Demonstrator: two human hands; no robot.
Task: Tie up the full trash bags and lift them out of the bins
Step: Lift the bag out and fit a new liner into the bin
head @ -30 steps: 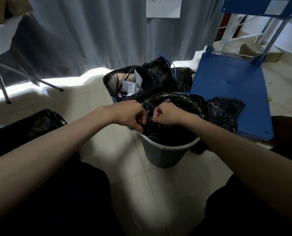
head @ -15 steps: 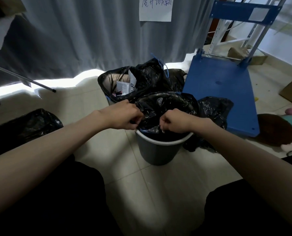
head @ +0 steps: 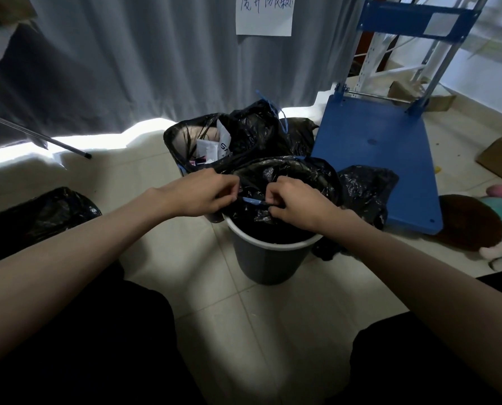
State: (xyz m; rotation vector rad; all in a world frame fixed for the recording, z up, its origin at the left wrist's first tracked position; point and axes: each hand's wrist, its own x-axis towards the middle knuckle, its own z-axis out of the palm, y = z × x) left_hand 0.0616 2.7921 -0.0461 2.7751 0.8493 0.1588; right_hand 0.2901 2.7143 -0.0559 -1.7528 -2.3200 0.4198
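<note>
Trash bag [head: 299,176] gripped by two hands [head: 206,194] [head: 296,206]; two bins [head: 268,258] visible.

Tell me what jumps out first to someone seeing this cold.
Two bare forearms converge mid-frame: the left hand and right hand pinch a blue drawstring on the black trash bag in the grey bin. Behind it sits a second bag, open; a blue platform cart stands right.

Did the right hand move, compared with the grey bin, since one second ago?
Yes. The right hand has come down toward the near rim of the grey bin; earlier it was higher, close against the left hand.
</note>
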